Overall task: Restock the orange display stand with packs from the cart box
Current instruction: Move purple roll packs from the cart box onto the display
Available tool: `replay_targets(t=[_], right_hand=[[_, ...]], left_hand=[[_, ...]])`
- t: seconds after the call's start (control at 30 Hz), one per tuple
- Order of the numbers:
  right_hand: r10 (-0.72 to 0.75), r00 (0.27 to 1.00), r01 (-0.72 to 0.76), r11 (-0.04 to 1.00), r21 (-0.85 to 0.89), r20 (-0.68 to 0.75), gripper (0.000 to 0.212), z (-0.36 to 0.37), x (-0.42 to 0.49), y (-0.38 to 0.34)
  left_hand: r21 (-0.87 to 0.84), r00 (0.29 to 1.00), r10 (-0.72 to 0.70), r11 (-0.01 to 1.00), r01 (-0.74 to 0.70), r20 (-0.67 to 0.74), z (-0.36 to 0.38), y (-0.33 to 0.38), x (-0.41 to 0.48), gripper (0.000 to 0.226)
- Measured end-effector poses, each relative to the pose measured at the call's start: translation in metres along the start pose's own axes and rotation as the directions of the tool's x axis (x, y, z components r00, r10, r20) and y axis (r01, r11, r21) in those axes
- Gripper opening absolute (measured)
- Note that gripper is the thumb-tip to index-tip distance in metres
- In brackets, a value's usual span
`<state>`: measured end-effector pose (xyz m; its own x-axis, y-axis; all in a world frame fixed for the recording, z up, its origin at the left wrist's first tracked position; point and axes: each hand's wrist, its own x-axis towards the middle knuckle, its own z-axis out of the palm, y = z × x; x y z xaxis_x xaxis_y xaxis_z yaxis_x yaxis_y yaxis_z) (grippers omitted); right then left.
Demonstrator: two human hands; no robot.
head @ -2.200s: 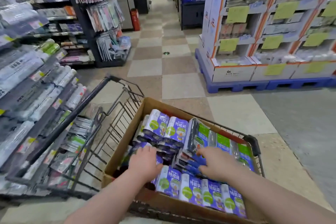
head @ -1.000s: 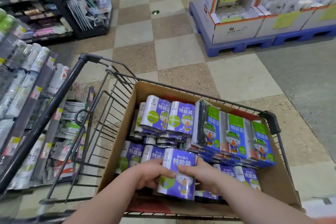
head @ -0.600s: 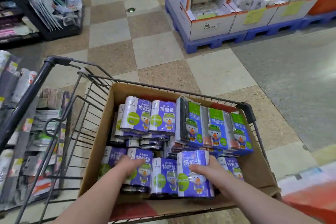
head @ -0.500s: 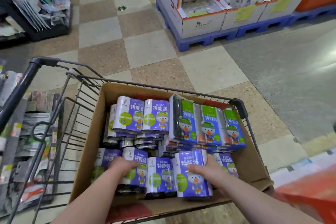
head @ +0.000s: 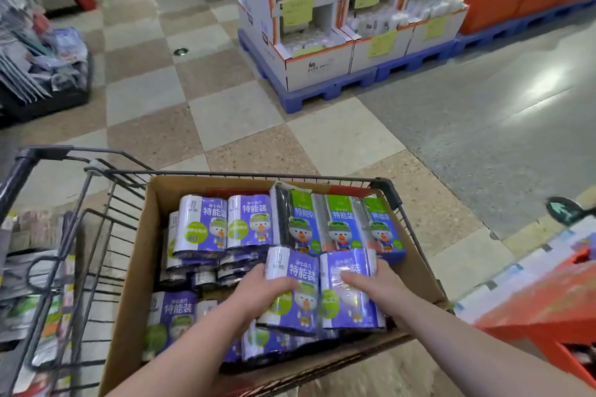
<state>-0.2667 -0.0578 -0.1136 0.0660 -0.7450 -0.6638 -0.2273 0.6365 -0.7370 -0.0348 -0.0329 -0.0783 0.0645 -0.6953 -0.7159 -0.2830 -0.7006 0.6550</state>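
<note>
- Your left hand [head: 258,295] and right hand [head: 374,284] each curl their fingers over the front of one of the two purple film-wrapped roll packs [head: 306,306]. Together they clamp the packs side by side just above the brown cardboard box [head: 135,284] in the grey wire cart [head: 96,196].
- Squeeze inward evenly so neither slippery pack slides out. Lift clear of the box wall, then swing right to the orange display stand [head: 541,296], close by your right forearm.
- Each purple label reads "特能装" above a cartoon duck. The green circle [head: 193,237] on a pack at the back reads "60"; the smaller print is illegible.
</note>
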Motion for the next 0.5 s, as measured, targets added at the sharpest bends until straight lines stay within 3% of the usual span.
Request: replay_targets(t=[0.1,0.17,0.3,0.37,0.43,0.5], right_hand=[[-0.029,0.997,0.033,0.997,0.071,-0.066,0.044,-0.024,-0.021,-0.001],[-0.040,0.989,0.057,0.991,0.123,-0.143,0.032,-0.044,-0.040,0.001],[-0.048,0.959,0.112,0.970,0.216,-0.281,0.018,-0.091,-0.083,0.013],[-0.054,0.934,0.150,0.956,0.251,-0.354,0.008,-0.115,-0.107,0.022],[-0.048,0.908,0.180,0.942,0.282,-0.417,0.014,-0.137,-0.133,0.034],[-0.044,0.882,0.218,0.921,0.323,-0.469,0.034,-0.159,-0.161,0.053]], left_hand=[[-0.063,0.995,0.099,0.993,-0.098,0.013,0.026,0.018,0.000,0.018],[-0.099,0.990,0.131,0.987,-0.125,0.058,0.046,0.030,-0.001,0.015],[-0.149,0.970,0.164,0.979,-0.137,0.179,0.091,0.049,-0.006,0.053],[-0.157,0.956,0.186,0.976,-0.153,0.226,0.118,0.057,-0.015,0.050],[-0.169,0.935,0.205,0.972,-0.160,0.289,0.148,0.065,-0.029,0.046],[-0.148,0.906,0.233,0.970,-0.191,0.354,0.180,0.073,-0.051,0.039]])
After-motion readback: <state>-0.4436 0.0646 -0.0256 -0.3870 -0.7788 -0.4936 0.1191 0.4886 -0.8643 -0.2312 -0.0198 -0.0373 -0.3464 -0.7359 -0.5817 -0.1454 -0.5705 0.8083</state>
